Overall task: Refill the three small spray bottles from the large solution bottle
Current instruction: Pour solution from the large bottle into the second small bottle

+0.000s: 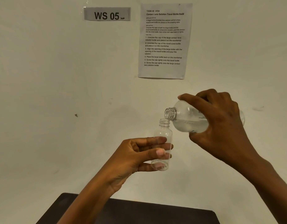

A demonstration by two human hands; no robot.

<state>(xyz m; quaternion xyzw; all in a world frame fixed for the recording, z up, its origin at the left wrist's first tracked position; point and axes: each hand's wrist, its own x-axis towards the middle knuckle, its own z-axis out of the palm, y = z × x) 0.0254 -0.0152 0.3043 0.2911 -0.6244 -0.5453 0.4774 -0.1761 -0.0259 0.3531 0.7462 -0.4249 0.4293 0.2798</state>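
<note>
My left hand [139, 156] grips a small clear bottle [163, 135] upright in the air, uncapped, with its threaded neck on top. My right hand [220, 126] holds the large clear solution bottle [186, 120] tipped on its side, its open mouth just above and right of the small bottle's neck. Clear liquid lies in the lower half of the large bottle. The small bottle looks empty. No other small bottles or caps are in view.
A dark table [139, 210] lies below the hands at the bottom of the view. A pale wall behind carries a "WS 05" label [107, 14] and a printed task sheet [164, 41].
</note>
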